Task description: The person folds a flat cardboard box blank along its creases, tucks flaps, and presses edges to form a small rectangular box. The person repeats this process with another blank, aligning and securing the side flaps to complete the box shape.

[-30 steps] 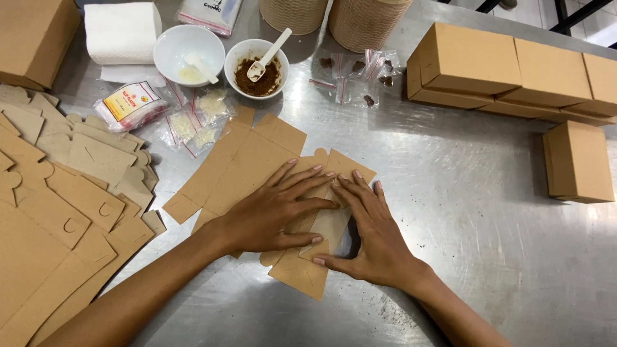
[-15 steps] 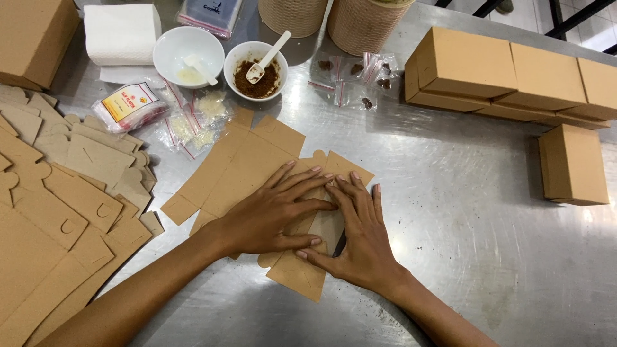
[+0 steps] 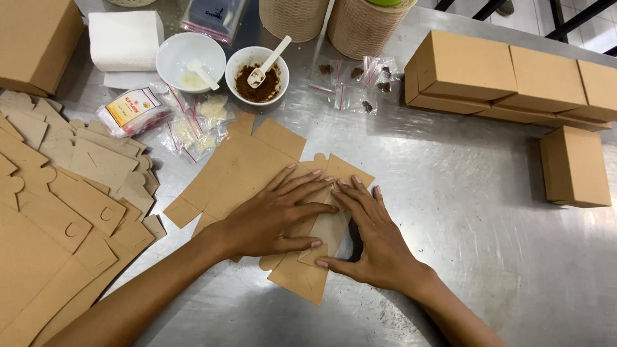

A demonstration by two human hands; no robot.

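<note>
I see both hands pressed flat, fingers spread, on a flat brown cardboard blank [image 3: 302,273] lying on the steel tabletop [image 3: 463,212]. The left hand [image 3: 273,215] lies palm down over the blank's left and upper portion, fingertips pointing up and to the right. The right hand [image 3: 376,247] covers its right edge, fingers pointing up and to the left, so the fingertips of both hands meet above the blank's middle. Neither hand grips anything; both only bear down. The blank lies directly beneath the hands, its long axis running diagonally from near-left to far-right, with a folded panel between the two palms. A second flat blank [image 3: 238,167] lies partly beneath it, extending up and left, nearer the left hand. Farther left is a stack of unfolded blanks [image 3: 58,212]. Beyond the hands stand a bowl of brown powder with a spoon [image 3: 259,75], a white bowl [image 3: 190,62] and small plastic sachets [image 3: 193,128]. Assembled boxes [image 3: 508,77] stand at the far right, well apart from the right hand.
</note>
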